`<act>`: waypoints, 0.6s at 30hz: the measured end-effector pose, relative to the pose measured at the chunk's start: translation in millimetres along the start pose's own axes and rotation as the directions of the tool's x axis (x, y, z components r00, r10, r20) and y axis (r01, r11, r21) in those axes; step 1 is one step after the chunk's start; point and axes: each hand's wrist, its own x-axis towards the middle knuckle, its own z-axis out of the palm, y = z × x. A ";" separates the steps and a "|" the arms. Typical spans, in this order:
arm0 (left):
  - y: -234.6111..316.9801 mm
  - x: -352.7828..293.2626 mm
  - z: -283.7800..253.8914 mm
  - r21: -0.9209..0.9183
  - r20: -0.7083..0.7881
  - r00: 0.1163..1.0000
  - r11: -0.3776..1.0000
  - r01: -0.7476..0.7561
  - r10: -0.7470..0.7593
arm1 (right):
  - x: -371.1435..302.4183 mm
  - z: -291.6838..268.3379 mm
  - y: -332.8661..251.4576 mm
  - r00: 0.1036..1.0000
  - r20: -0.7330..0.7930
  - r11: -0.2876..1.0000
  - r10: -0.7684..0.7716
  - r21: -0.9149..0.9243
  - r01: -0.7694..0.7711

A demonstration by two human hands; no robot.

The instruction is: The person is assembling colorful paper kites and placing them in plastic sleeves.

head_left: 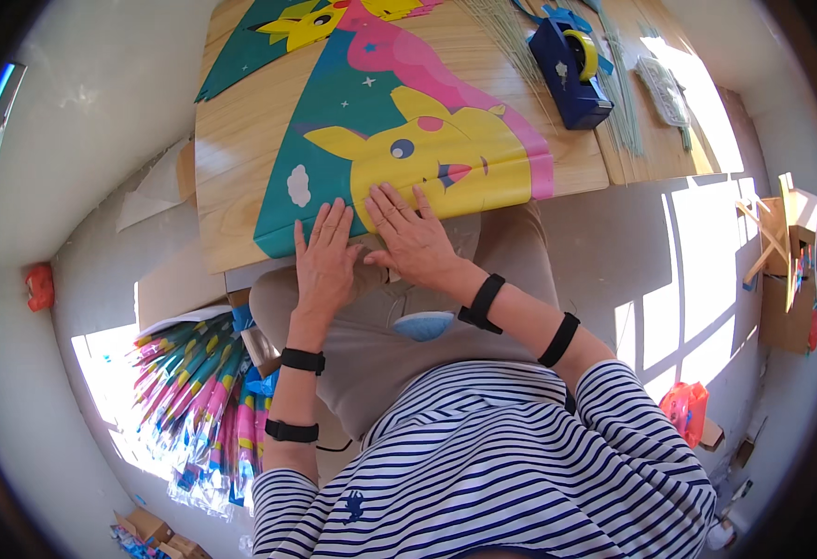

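we press our left hand [322,261] and right hand [415,238] flat, fingers spread and gripping nothing, on the near edge of the colourful cartoon sheet [408,140] lying on the wooden table [240,140], probably to keep it flat, the blue tape dispenser [571,70] standing beyond the sheet.

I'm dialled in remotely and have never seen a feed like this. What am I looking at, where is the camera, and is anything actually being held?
There is no machine here: a person works with two bare hands. The single picture comes from a fisheye camera on the person's head, looking down, so straight edges bend near the rim.

The left hand and right hand lie flat, fingers spread, on the near edge of a colourful cartoon-printed sheet spread on a wooden table. Neither hand grips anything; both press down.

Farther back stand a blue tape dispenser and a bundle of thin green sticks. A pile of rolled colourful sheets lies on the floor to the person's left.
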 end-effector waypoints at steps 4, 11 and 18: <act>2.1 2.3 -4.8 -0.035 0.025 1.000 0.999 0.019 -0.018 | -16.6 -17.8 26.2 0.991 -0.020 0.990 0.131 -0.058 -0.131; 5.0 2.6 -9.4 -0.024 0.046 0.999 0.999 0.027 -0.026 | -64.2 -62.8 114.6 0.902 -0.101 0.861 0.421 -0.268 -0.432; 4.6 2.5 -5.1 -0.005 0.003 1.000 1.000 0.021 -0.021 | -68.9 -97.0 151.3 0.748 -0.179 0.698 0.639 -0.273 -0.662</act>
